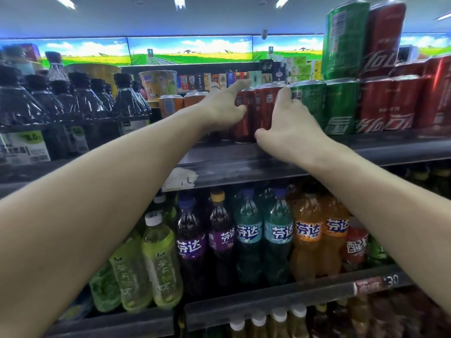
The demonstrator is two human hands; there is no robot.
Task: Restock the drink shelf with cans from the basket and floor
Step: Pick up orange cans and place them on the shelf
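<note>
While both hands grip upright red cans [253, 113] on shelf [244, 157]: left hand [225, 108] left flank, right hand [290, 118] right flank; push far.

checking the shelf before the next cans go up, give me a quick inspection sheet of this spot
surface: dark shelf, its front strip holds a torn paper tag
job's things: dark red cans at the shelf front; green cans and red cans to their right, more stacked on top
clutter: orange cans to the left, a noodle cup behind
hands: left hand and right hand both have fingers curled round the dark red cans
cables: nothing seen
surroundings: dark bottles to the left, soda bottles on the shelf below, ceiling lights
</note>
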